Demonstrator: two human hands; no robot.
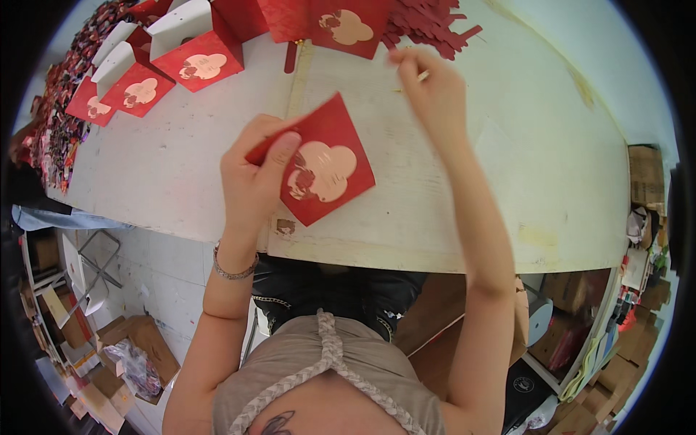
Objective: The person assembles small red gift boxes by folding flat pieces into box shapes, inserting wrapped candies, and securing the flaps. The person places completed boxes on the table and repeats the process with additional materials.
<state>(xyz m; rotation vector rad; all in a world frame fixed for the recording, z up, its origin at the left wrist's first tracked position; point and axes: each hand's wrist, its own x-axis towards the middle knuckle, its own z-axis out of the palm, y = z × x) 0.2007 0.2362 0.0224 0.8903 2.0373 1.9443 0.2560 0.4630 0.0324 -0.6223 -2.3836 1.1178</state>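
My left hand point(254, 170) is closed on a red paper box point(341, 138) with a cream flower-shaped panel on its face. The thumb presses over the box's upper left side, and the box tilts above the table. Apart from it, to the far right, my right hand point(433, 87) is raised with curled, pinched fingers. Slight blur hides what those fingers hold, if anything; a small pale bit shows by them. Just beyond that hand lies a pile of dark red strips point(428, 29). One more red strip point(291, 58) rests alone near the standing boxes.
Several red boxes stand along the far side, among them an open-topped one point(217, 47) and one by the strips point(351, 25). A heap of small wrapped pieces point(54, 109) covers the table's left end. Below left are a folding chair point(90, 272) and a cardboard carton point(148, 348).
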